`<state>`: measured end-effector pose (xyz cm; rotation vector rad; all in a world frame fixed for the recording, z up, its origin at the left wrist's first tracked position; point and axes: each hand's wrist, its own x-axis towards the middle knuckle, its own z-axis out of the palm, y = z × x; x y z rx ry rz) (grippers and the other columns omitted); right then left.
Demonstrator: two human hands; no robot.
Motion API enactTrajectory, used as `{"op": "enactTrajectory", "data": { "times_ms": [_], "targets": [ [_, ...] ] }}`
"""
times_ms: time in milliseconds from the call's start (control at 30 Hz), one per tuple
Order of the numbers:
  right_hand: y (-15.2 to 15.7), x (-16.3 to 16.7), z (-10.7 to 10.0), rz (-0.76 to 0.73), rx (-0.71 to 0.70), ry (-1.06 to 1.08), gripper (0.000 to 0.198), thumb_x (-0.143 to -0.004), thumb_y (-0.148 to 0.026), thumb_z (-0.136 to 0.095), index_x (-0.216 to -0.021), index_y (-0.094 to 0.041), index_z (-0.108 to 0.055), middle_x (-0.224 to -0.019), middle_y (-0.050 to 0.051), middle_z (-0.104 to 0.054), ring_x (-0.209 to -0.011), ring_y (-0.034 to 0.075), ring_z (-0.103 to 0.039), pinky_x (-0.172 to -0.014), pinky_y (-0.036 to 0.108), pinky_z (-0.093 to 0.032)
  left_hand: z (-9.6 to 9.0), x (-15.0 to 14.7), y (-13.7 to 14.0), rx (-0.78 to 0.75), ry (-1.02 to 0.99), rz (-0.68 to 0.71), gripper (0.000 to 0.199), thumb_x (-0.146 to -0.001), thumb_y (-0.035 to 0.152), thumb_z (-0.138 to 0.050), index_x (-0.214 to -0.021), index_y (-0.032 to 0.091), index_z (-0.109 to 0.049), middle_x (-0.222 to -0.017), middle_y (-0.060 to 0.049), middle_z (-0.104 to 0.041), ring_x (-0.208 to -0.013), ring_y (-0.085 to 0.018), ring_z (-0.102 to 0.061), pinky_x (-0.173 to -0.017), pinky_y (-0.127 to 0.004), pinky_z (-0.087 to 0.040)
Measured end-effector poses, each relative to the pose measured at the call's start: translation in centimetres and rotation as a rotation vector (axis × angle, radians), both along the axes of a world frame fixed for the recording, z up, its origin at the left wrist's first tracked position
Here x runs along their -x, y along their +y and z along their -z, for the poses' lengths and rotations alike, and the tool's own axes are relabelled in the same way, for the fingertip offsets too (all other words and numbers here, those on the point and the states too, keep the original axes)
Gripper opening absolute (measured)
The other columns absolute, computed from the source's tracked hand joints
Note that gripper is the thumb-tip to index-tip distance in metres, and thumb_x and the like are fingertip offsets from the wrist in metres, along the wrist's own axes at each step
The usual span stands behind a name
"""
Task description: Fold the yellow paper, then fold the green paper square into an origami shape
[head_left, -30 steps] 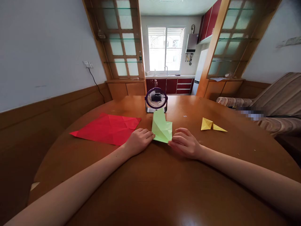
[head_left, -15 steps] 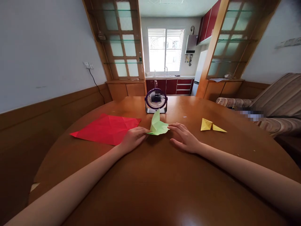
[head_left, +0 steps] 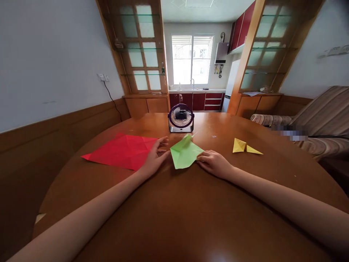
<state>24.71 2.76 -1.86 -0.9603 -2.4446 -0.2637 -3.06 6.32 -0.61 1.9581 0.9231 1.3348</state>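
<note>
A light green sheet of paper (head_left: 185, 153), creased and partly folded, lies between my hands with a flap raised at its far side. My right hand (head_left: 214, 163) pinches its right corner between thumb and fingers. My left hand (head_left: 156, 156) is open beside the left edge of the green paper, fingers apart and thumb close to that edge. Under and behind my left fingers spreads a red sheet of paper (head_left: 117, 151) with fold lines across it. To the right of my right hand sits a small folded yellow paper (head_left: 240, 145) with a pointed tail.
A small purple desk fan (head_left: 181, 117) stands upright beyond the green paper. Everything rests on a rounded brown wooden table (head_left: 174, 214). A striped armchair (head_left: 321, 116) is at the right, and a wall with a black cord (head_left: 111, 96) at the left.
My left hand has let go of the green paper and opened. The paper has turned and flattened towards me. My right hand has closed on its right corner.
</note>
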Motion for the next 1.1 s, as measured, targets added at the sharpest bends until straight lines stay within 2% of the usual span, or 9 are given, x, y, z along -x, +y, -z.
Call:
{"op": "enactTrajectory", "data": {
  "times_ms": [133, 233, 367, 567, 633, 733, 800, 967, 1100],
  "targets": [
    [-0.4, 0.3, -0.3, 0.063, -0.074, -0.098, 0.025, -0.097, -0.024, -0.045, -0.091, -0.018, -0.068, -0.088, 0.008, -0.069, -0.083, 0.019, -0.062, -0.074, 0.032, -0.048, 0.0, -0.3, -0.1, -0.029, -0.037, -0.157, 0.030, -0.083, 0.033, -0.056, -0.111, 0.023, -0.052, -0.113, -0.007, -0.058, -0.106, -0.021, -0.055, -0.082, -0.033, -0.050],
    [-0.5, 0.4, -0.4, 0.091, -0.131, -0.141, 0.027, -0.098, -0.024, -0.044, -0.087, -0.017, -0.067, -0.082, 0.007, -0.067, -0.078, 0.018, -0.060, -0.070, 0.031, -0.044, 0.1, -0.6, -0.3, 0.023, -0.016, -0.194, 0.020, -0.087, 0.037, -0.052, -0.100, 0.021, -0.052, -0.101, -0.005, -0.057, -0.092, -0.019, -0.057, -0.071, -0.030, -0.050],
    [-0.5, 0.4, -0.4, 0.110, -0.190, -0.139, 0.028, -0.099, -0.025, -0.043, -0.086, -0.016, -0.066, -0.077, 0.006, -0.065, -0.072, 0.017, -0.058, -0.068, 0.030, -0.039, 0.4, -0.9, -0.3, 0.146, -0.109, -0.164, 0.030, -0.093, 0.048, -0.042, -0.102, 0.021, -0.052, -0.095, -0.004, -0.057, -0.080, -0.017, -0.059, -0.065, -0.029, -0.052],
    [-0.6, 0.4, -0.4, 0.093, -0.219, -0.043, 0.027, -0.100, -0.025, -0.040, -0.095, -0.016, -0.066, -0.073, 0.005, -0.065, -0.069, 0.016, -0.058, -0.074, 0.031, -0.039, 0.4, -1.1, -0.4, 0.198, -0.213, -0.134, 0.053, -0.091, 0.066, -0.032, -0.109, 0.020, -0.053, -0.102, -0.008, -0.060, -0.082, -0.018, -0.064, -0.064, -0.029, -0.054],
    [-0.5, 0.4, -0.3, 0.076, -0.189, 0.021, 0.026, -0.100, -0.025, -0.040, -0.099, -0.017, -0.065, -0.074, 0.005, -0.066, -0.071, 0.016, -0.059, -0.076, 0.031, -0.041, 0.3, -1.2, -0.6, 0.211, -0.177, -0.090, 0.058, -0.088, 0.068, -0.038, -0.117, 0.019, -0.051, -0.109, -0.010, -0.061, -0.087, -0.020, -0.065, -0.069, -0.032, -0.055],
    [-0.3, 0.3, -0.1, 0.055, -0.116, 0.095, 0.025, -0.100, -0.026, -0.042, -0.102, -0.018, -0.066, -0.076, 0.004, -0.067, -0.071, 0.015, -0.060, -0.077, 0.031, -0.042, 0.2, -1.4, -1.1, 0.199, -0.052, -0.031, 0.059, -0.081, 0.062, -0.058, -0.121, 0.019, -0.054, -0.116, -0.011, -0.063, -0.100, -0.023, -0.065, -0.082, -0.036, -0.054],
    [-0.2, 0.2, 0.0, 0.051, -0.068, 0.134, 0.024, -0.099, -0.028, -0.045, -0.102, -0.019, -0.067, -0.078, 0.004, -0.068, -0.070, 0.015, -0.059, -0.076, 0.030, -0.043, 0.3, -1.5, -1.4, 0.206, 0.029, -0.012, 0.053, -0.078, 0.055, -0.067, -0.116, 0.019, -0.060, -0.111, -0.010, -0.067, -0.099, -0.024, -0.065, -0.085, -0.038, -0.054],
    [-0.2, 0.1, 0.0, 0.058, 0.017, 0.173, 0.025, -0.098, -0.029, -0.047, -0.109, -0.019, -0.067, -0.084, 0.005, -0.070, -0.071, 0.015, -0.060, -0.074, 0.030, -0.046, 0.8, -1.5, -1.4, 0.136, 0.056, -0.063, 0.035, -0.079, 0.049, -0.068, -0.098, 0.019, -0.070, -0.111, -0.009, -0.069, -0.104, -0.026, -0.064, -0.090, -0.042, -0.052],
    [-0.1, 0.1, 0.0, 0.067, 0.040, 0.190, 0.027, -0.098, -0.030, -0.047, -0.114, -0.018, -0.065, -0.089, 0.007, -0.071, -0.076, 0.017, -0.062, -0.075, 0.032, -0.048, 1.2, -1.7, -1.3, 0.150, -0.001, -0.003, 0.039, -0.070, 0.046, -0.078, -0.097, 0.020, -0.071, -0.121, -0.010, -0.064, -0.106, -0.024, -0.064, -0.093, -0.043, -0.053]
  ]
}}
